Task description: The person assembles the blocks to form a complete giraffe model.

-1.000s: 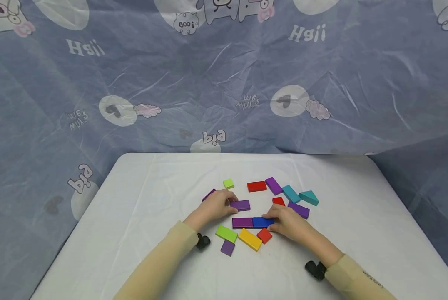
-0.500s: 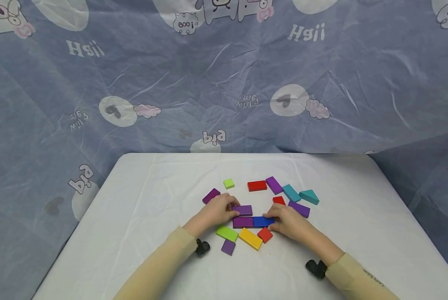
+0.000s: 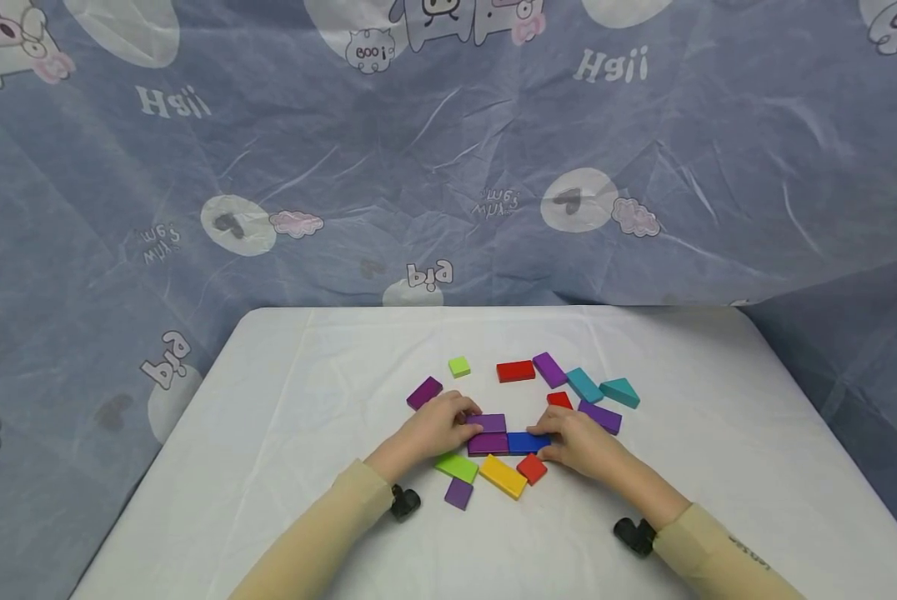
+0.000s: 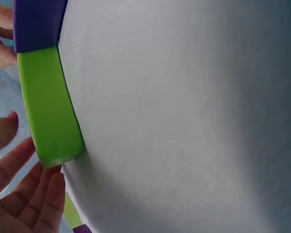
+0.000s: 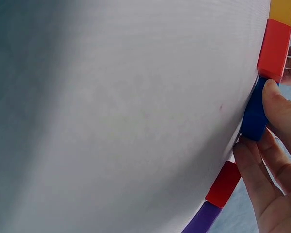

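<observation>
In the head view my left hand [image 3: 441, 425] pinches the left end of a violet block [image 3: 488, 423]. That block lies against the far side of a darker purple block [image 3: 488, 444]. End to end with the purple one is a blue block [image 3: 527, 442], whose right end my right hand [image 3: 579, 442] grips between thumb and fingers. The right wrist view shows the thumb on this blue block [image 5: 254, 114] up close. A lime green block [image 4: 51, 107] in the left wrist view stands before my left fingers and hides the violet block from that camera.
Nearer me lie a yellow block [image 3: 503, 477], a small red block [image 3: 532, 468] and a purple square [image 3: 459, 493]. Beyond the hands are a red block [image 3: 516, 371], a teal block [image 3: 584, 386], a teal triangular block [image 3: 620, 392] and a lime square [image 3: 459, 367] on the white table [image 3: 328, 375].
My left hand has drawn the violet block toward me until it meets the purple block. A magenta-purple block behind that hand has come into fuller view. The right hand stays on the blue block.
</observation>
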Tool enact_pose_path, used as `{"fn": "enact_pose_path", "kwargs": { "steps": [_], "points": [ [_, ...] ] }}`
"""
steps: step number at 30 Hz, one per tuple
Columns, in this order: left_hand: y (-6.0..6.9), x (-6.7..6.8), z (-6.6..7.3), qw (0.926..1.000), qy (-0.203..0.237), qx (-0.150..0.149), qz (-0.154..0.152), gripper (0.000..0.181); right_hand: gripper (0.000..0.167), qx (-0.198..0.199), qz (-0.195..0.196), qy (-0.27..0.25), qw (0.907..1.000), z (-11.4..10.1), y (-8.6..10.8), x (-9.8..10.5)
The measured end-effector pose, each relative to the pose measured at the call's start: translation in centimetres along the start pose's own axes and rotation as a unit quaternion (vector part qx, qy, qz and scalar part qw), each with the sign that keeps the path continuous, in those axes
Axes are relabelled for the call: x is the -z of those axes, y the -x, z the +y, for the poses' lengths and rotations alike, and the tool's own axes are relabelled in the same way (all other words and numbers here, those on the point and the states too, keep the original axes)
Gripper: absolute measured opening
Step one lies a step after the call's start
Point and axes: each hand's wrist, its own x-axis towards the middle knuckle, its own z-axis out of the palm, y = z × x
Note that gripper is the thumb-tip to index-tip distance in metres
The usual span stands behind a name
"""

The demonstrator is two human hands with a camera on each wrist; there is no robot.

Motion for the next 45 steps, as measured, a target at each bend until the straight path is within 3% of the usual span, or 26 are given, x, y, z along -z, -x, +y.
{"fn": "enact_pose_path", "kwargs": {
  "steps": [6,11,33,45],
  "points": [
    [0.7,-0.4,0.4,0.9976,-0.061,-0.029,-0.012,0.054,0.035,0.008,-0.003,0.002,1.0000,0.2,0.0,0.1],
    [1.0,-0.6,0.5,0.9960,-0.080,-0.038,-0.013,0.063,0.034,0.006,-0.004,-0.001,1.0000,0.2,0.0,0.1],
    [1.0,-0.8,0.1,0.9983,-0.044,-0.037,0.000,0.062,0.035,-0.019,0.001,-0.003,0.9998,-0.4,0.1,0.1],
    [1.0,-0.7,0.3,0.9987,-0.038,-0.034,-0.001,0.063,0.036,-0.028,0.012,-0.039,0.9988,0.1,0.7,1.0]
  ]
}}
